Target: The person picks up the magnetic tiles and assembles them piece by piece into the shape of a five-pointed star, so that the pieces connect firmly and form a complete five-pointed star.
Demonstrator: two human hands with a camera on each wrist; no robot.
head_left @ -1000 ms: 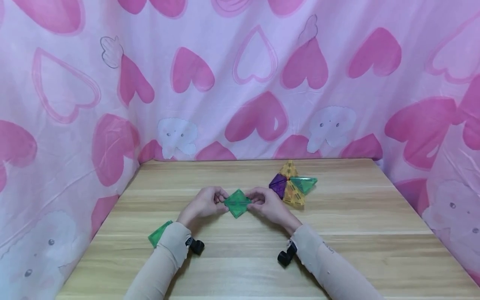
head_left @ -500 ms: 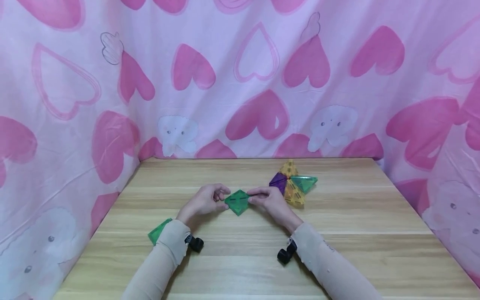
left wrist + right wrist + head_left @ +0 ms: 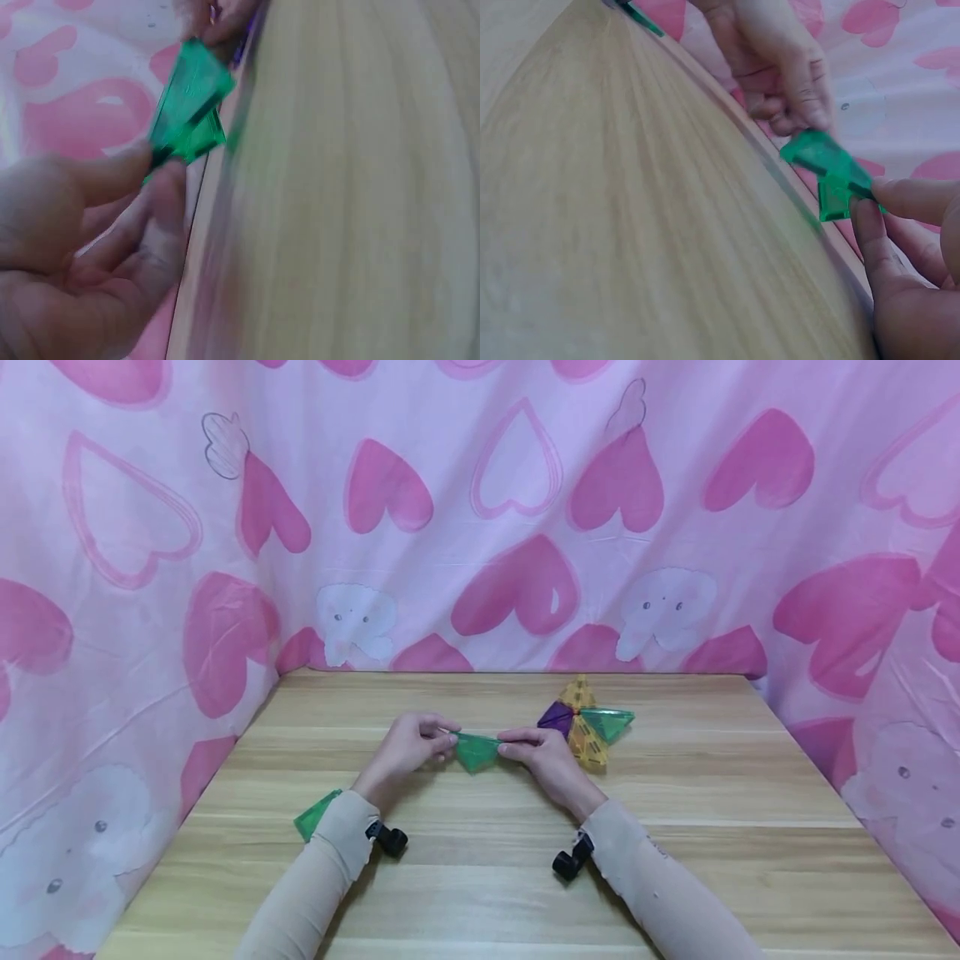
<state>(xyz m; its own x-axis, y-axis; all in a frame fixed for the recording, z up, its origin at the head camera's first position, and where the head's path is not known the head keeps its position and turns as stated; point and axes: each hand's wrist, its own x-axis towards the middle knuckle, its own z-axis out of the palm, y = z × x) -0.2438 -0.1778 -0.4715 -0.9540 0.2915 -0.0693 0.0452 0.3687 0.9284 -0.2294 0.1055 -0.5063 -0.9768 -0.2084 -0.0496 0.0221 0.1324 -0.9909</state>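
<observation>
Between my two hands, above the table, is a pair of translucent green magnetic tiles point(image 3: 477, 752), joined along one edge and folded at an angle. My left hand point(image 3: 405, 752) pinches one end of the pair between thumb and fingers. The opposite end is pinched by my right hand point(image 3: 546, 763). Both wrist views show the two green panels set at a slant to each other: the folded tiles point(image 3: 193, 86) in the left one, the same tiles point(image 3: 829, 166) in the right one. Fingertips cover the tiles' end corners.
Behind my right hand lies a star-like group of magnetic tiles: purple point(image 3: 555, 717), yellow point(image 3: 588, 747) and green point(image 3: 609, 724). Another green tile point(image 3: 317, 814) lies beside my left sleeve, which partly covers it. A pink heart-patterned cloth point(image 3: 517, 585) encloses the wooden table point(image 3: 480, 877).
The green tiles have gone from a nearly flat diamond to a folded shape, with the joined edge now on top. Both hands rose slightly with them. The other tiles stayed put.
</observation>
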